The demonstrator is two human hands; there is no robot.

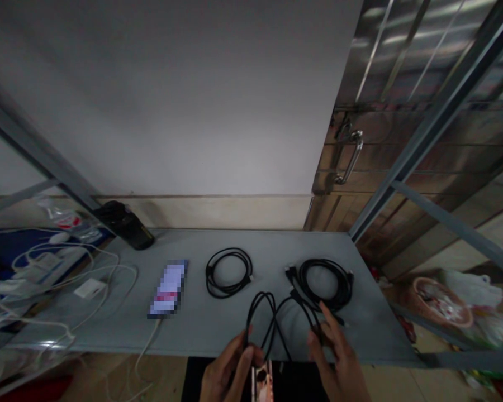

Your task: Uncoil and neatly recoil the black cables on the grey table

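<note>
Near the front edge of the grey table, my left hand (233,365) pinches one side of a looped black cable (270,321). Strands of this cable cross in the middle and run to the right. My right hand (337,354) has its thumb and index finger apart, with black strands lying between them. Just behind the right hand lies a thick coiled black cable (344,286) with a dark connector (291,272) at its left. A thinner coiled black cable (229,291) rests on the table further left.
A phone (167,289) with a white cord lies left of the coils. Further left are a white adapter (89,288), tangled white cords, a black bottle-like object (129,228) and a clear plastic bottle (77,223). Grey metal posts (385,187) frame the table (184,339).
</note>
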